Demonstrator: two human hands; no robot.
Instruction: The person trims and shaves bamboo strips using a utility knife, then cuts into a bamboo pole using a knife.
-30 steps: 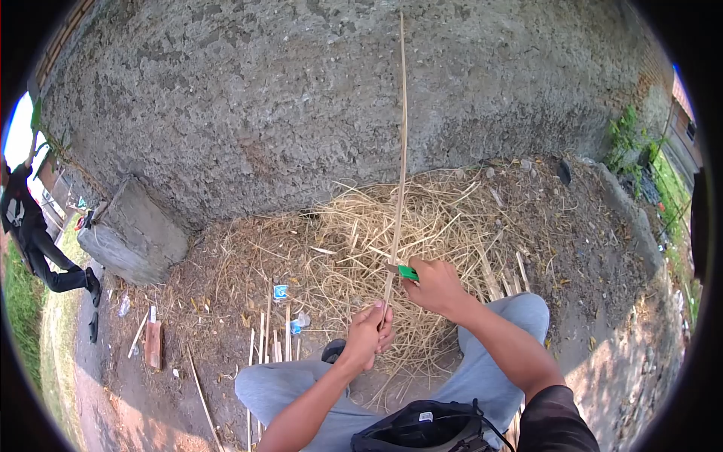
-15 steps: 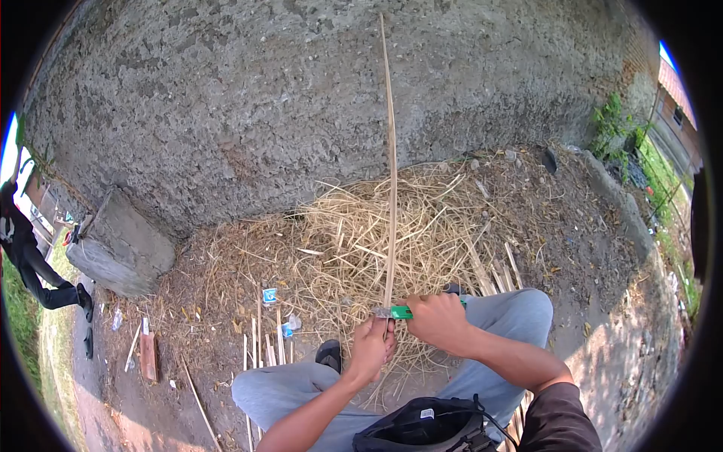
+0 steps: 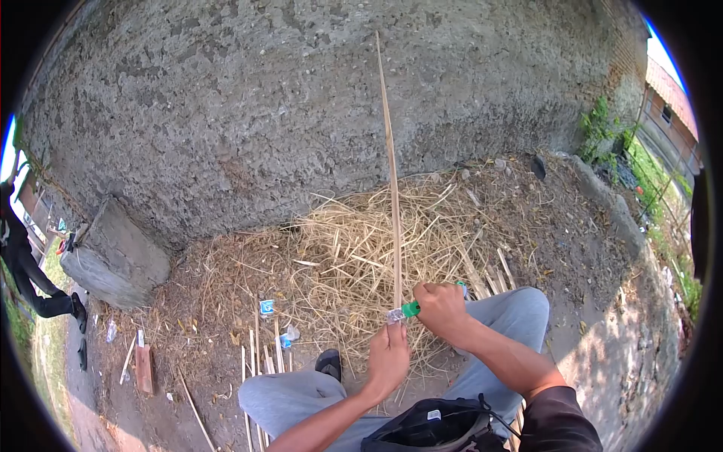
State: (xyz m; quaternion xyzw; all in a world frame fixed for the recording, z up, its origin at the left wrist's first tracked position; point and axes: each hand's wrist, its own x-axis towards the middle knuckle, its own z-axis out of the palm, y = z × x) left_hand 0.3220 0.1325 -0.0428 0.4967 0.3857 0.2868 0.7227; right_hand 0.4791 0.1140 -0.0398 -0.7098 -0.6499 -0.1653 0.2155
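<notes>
A long, thin bamboo strip (image 3: 394,188) reaches away from me, its far tip in front of the grey wall. My left hand (image 3: 388,355) is closed around its near end, low between my knees. From the right, my right hand (image 3: 443,310) grips a green-handled cutter knife (image 3: 410,309). The knife's metal end lies across the strip, just beyond my left fingers. Most of the handle is hidden in my right fist. Under the strip spreads a heap of pale bamboo shavings (image 3: 354,241).
A rough wall (image 3: 263,113) rises ahead. Cut bamboo strips (image 3: 254,361) lie at left, with others by my right knee. A concrete block (image 3: 124,248) stands left, near a person in dark clothes (image 3: 30,264). An open black bag (image 3: 429,429) rests at my lap.
Both hands and the near end of the strip have shifted slightly right in view. My left hand has turned more back-up, and the strip's far tip appears a little lower.
</notes>
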